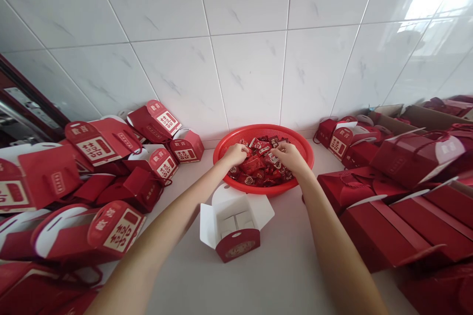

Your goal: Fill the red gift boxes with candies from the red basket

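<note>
Both my hands reach into a red plastic basket (226, 177) heaped with wrapped candies (254, 163), mostly red with some white lettering. My left hand (237, 154) is over the left part of the heap, fingers closed in a pinch; what lies between its fingertips is too small to make out. On the right part, my right hand (290, 156) pinches a wrapped candy, partly hidden by the fingers. Between my forearms, just in front of the basket, stands a small red box (238, 245) with white inside and its flaps spread open. No candy shows inside it.
Red gift boxes (111, 140) with handles crowd the left side, some stacked. More red boxes (384, 226) fill the right side, near an open cardboard carton (424, 117). A white tiled wall (247, 74) rises directly behind the white tabletop (229, 288).
</note>
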A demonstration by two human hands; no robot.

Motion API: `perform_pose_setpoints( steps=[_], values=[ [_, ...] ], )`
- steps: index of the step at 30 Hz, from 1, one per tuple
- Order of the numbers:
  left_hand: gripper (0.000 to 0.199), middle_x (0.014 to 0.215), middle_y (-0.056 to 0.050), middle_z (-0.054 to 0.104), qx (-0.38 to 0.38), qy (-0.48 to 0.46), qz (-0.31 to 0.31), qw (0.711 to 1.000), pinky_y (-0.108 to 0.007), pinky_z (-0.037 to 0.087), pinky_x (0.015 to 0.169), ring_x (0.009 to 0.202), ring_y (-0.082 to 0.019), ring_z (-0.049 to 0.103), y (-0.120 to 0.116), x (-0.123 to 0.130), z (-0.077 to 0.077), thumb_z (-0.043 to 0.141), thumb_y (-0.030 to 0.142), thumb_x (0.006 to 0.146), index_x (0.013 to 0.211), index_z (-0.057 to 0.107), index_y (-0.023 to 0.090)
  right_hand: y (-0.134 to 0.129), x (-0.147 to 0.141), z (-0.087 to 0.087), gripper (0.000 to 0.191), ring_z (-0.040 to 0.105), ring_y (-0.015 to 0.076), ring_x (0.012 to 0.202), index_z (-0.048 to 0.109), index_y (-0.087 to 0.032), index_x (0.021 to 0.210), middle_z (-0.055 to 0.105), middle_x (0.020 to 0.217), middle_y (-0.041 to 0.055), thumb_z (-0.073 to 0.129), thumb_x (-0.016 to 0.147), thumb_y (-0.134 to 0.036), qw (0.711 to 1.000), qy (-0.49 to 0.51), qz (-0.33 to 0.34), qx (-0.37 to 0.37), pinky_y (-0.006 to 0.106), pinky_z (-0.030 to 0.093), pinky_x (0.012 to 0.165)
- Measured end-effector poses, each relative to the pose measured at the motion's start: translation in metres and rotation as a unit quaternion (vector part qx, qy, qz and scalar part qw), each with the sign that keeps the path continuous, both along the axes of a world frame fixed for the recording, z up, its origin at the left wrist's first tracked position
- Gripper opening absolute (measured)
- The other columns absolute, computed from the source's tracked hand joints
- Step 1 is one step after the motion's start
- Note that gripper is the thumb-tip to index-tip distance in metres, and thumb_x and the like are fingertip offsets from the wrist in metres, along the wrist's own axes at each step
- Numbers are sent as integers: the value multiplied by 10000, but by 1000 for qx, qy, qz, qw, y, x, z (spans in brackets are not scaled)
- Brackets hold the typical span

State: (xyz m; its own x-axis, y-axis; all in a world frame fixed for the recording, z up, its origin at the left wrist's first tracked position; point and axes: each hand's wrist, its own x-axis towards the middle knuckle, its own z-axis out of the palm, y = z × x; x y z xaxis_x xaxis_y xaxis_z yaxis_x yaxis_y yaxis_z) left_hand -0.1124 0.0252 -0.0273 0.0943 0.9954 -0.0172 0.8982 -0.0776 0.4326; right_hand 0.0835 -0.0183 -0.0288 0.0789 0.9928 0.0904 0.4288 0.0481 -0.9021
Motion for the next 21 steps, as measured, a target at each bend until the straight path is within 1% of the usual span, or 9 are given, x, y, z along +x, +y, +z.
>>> perform_pose_setpoints(
  steps=[2, 4, 6, 8, 12, 16, 21],
  values=[
    [345, 1090, -67, 767, -4, 14, 18, 1000, -278, 521, 776, 970, -232, 695, -2, 1, 2, 530, 77, 761, 979, 766, 203, 1, 0, -1, 200, 490, 156, 612, 500, -220, 634, 549, 615, -10, 583, 731, -374, 1000, 0, 1, 1, 285, 331, 593],
    [278, 969, -80, 774, -13, 29, 28, 999, -284, 505, 710, 880, -236, 700, -4, 2, 3, 527, 70, 750, 851, 757, 189, 2, 1, -2, 210, 493, 157, 618, 494, -222, 634, 551, 623, -9, 582, 732, -386, 1000, 3, 2, 5, 284, 331, 594],
    [235, 832, -73, 756, -27, 42, 31, 998, -280, 479, 650, 779, -227, 691, -7, 3, 5, 523, 62, 742, 724, 721, 188, 3, 1, -3, 223, 494, 158, 627, 489, -223, 628, 552, 628, -8, 585, 733, -395, 1000, 4, 4, 9, 284, 331, 599],
    [223, 738, -59, 724, -38, 53, 30, 997, -271, 452, 614, 720, -212, 674, -9, 4, 7, 523, 55, 731, 645, 676, 193, 3, 2, -4, 228, 495, 160, 635, 488, -222, 624, 553, 634, -6, 590, 731, -395, 1000, 2, 3, 13, 285, 333, 604],
    [183, 660, -45, 675, -54, 74, 23, 996, -260, 425, 593, 711, -203, 650, -11, 5, 8, 547, 66, 695, 592, 627, 194, 3, 2, -3, 208, 498, 161, 635, 492, -221, 636, 552, 639, -6, 586, 740, -375, 1000, -6, -5, 9, 284, 334, 600],
    [141, 618, -34, 641, -76, 87, 9, 993, -257, 414, 569, 672, -195, 625, -9, 4, 6, 578, 98, 672, 574, 617, 191, 2, 1, -2, 209, 507, 163, 654, 495, -219, 634, 566, 661, 0, 585, 746, -371, 1000, -12, -8, 8, 288, 352, 618],
    [146, 575, 2, 610, -99, 75, -18, 992, -244, 401, 526, 583, -158, 571, -7, 3, 2, 654, 176, 684, 544, 619, 199, 1, 1, -3, 212, 509, 167, 650, 500, -220, 636, 562, 638, -3, 589, 743, -381, 1000, -3, -6, 16, 289, 356, 615]
  ],
)
